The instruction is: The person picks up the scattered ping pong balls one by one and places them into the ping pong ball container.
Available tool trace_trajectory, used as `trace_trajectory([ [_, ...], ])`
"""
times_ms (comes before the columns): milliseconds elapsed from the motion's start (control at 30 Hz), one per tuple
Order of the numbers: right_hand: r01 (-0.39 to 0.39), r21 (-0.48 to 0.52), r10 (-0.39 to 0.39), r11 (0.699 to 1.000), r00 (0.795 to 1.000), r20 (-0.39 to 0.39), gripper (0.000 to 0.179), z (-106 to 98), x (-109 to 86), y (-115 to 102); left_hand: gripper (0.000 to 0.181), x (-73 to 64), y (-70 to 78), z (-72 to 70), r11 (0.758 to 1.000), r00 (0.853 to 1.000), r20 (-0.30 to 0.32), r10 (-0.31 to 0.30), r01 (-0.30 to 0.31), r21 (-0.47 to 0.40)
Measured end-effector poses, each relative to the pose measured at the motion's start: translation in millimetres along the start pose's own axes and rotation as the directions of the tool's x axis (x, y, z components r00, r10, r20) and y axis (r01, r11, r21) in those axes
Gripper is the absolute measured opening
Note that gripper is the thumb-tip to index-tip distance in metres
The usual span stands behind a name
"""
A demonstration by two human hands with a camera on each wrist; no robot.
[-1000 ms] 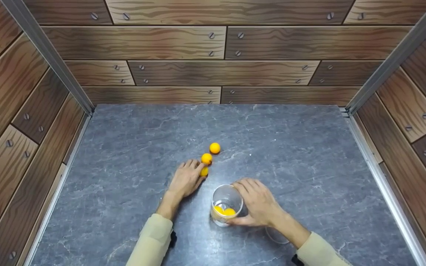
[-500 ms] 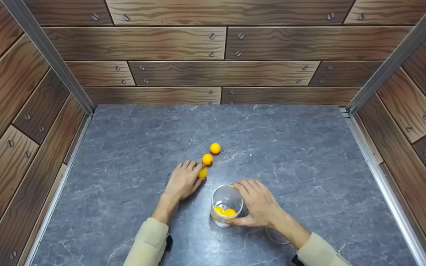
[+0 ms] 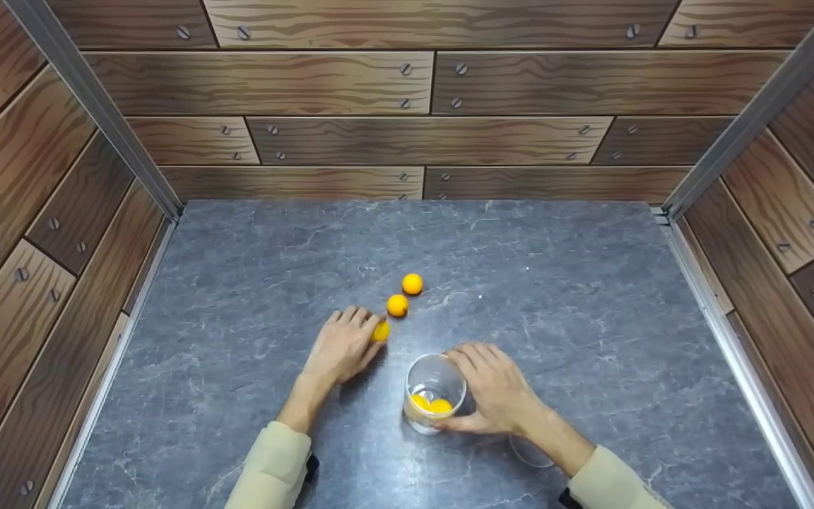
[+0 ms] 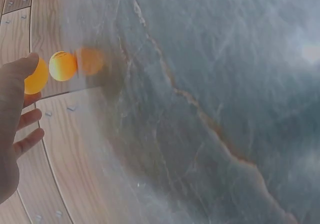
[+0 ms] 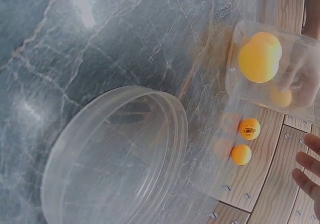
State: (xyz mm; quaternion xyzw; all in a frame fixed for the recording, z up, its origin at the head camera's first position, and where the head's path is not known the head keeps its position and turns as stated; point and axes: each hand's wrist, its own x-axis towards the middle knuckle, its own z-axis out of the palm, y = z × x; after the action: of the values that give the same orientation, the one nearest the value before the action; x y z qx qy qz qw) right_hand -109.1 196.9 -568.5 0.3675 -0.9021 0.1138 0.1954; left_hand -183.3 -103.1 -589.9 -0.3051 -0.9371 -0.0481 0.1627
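Between thumb and fingers, my left hand [image 3: 340, 346] pinches an orange ping-pong ball [image 3: 380, 331], low over the grey table; the left wrist view shows this ball [image 4: 36, 79] under the thumb. Two more orange ping-pong balls [image 3: 398, 305] lie just beyond, one behind the other. My right hand [image 3: 495, 389] grips a clear jar [image 3: 437, 364] from its right side, thumb in front and fingers behind. Upright and without its lid, the jar has two orange balls [image 3: 440, 406] at its bottom. The right wrist view shows the jar [image 5: 235, 87] side-on.
A round clear lid [image 5: 172, 119] lies on the table by my right wrist, partly hidden under the forearm in the head view. Wood-patterned walls [image 3: 336, 138] enclose the marbled grey table [image 3: 273, 247] at the back and both sides, with metal rails [image 3: 725, 332] along the edges.
My left hand has drawn the pinched ball left and slightly toward me, away from the other two balls. The right hand and the jar have stayed in place.
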Motion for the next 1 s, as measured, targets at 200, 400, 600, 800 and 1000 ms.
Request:
trace_trajectory([
  [200,-0.002,-0.008,0.002,1.000,1.000,-0.003,0.099,0,0.2,0,0.037,-1.2,0.8,-7.3,0.999,0.999,-0.024,0.034,-0.033,0.026],
  [400,-0.001,-0.009,0.001,1.000,1.000,-0.013,0.099,1,-0.2,0,0.036,-1.0,2.2,-14.7,0.997,0.997,-0.048,0.055,-0.053,0.058],
  [600,-0.010,-0.005,0.010,1.000,1.000,-0.006,0.099,1,-0.5,0,0.036,-1.3,3.5,-22.1,0.996,0.997,-0.056,0.058,-0.055,0.064],
  [800,-0.012,0.002,0.012,1.000,1.000,0.001,0.100,1,-0.1,1,0.039,-3.3,6.0,-29.2,0.993,0.992,-0.092,0.088,-0.080,0.086],
  [1000,-0.014,0.000,0.014,1.000,1.000,0.005,0.098,1,-0.1,0,0.040,-5.2,10.9,-37.3,0.992,0.984,-0.139,0.111,-0.100,0.082],
])
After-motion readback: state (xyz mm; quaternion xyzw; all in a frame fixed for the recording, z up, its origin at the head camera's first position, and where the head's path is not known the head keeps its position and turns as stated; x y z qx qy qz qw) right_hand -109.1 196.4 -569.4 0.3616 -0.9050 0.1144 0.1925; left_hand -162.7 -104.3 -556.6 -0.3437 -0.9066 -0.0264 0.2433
